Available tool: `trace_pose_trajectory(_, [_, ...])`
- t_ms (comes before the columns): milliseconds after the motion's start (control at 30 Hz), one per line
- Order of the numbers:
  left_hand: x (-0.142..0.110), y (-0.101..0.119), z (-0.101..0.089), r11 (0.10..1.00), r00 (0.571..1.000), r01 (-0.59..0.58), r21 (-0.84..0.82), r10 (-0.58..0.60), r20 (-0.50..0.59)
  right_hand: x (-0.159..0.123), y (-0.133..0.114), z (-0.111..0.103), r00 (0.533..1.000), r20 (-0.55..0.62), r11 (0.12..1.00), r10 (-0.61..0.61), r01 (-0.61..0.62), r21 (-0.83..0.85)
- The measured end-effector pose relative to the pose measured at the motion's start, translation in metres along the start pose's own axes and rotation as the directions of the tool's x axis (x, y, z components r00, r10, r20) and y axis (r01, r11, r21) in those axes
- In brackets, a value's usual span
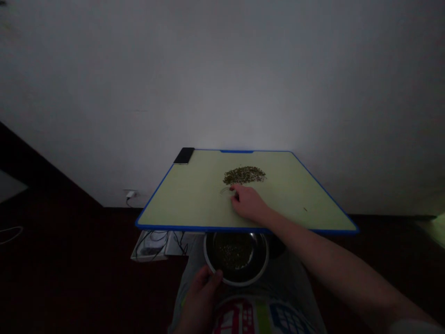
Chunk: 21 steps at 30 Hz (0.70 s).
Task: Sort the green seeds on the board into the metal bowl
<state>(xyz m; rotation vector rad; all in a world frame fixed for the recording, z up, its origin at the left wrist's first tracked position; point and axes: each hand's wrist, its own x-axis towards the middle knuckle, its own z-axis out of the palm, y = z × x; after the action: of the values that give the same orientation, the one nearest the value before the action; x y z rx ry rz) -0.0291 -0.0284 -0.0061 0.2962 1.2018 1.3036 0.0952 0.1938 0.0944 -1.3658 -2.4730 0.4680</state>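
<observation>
Metal bowl (243, 279) with small pale bits (231, 255) inside, below a blue-edged board (187, 199)

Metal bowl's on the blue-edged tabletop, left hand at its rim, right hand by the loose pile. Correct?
No: head view shows the metal bowl over the person's lap, below the blue-edged tabletop. Left hand and right hand are as stated.
</observation>
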Motion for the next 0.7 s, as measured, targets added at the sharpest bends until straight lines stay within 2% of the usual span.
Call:
trace_pose_trajectory(167, [-0.002, 0.004, 0.003, 1.0, 1.0, 0.01, 0.007, -0.01, 0.028, 0.016, -0.007, 0.008, 1.0, -0.022, 1.0, 0.006, -0.006, -0.017])
trace_pose_trajectory(267, [-0.002, 0.002, 0.001, 1.0, 1.0, 0.029, -0.01, -0.029, 0.0, 0.016, -0.001, 0.006, 0.999, -0.035, 0.999, 0.022, -0.024, -0.041])
trace_pose_trajectory(533, [-0.001, -0.003, 0.003, 0.997, 1.0, 0.006, -0.078, -0.008, -0.03, 0.015, 0.036, -0.013, 0.991, -0.081, 0.987, 0.105, -0.113, -0.115])
trace_pose_trajectory(700, [-0.001, 0.005, 0.0, 0.999, 0.997, 0.043, -0.015, -0.042, 0.058, 0.012, 0.061, -0.026, 0.983, -0.117, 0.976, 0.143, -0.16, -0.146])
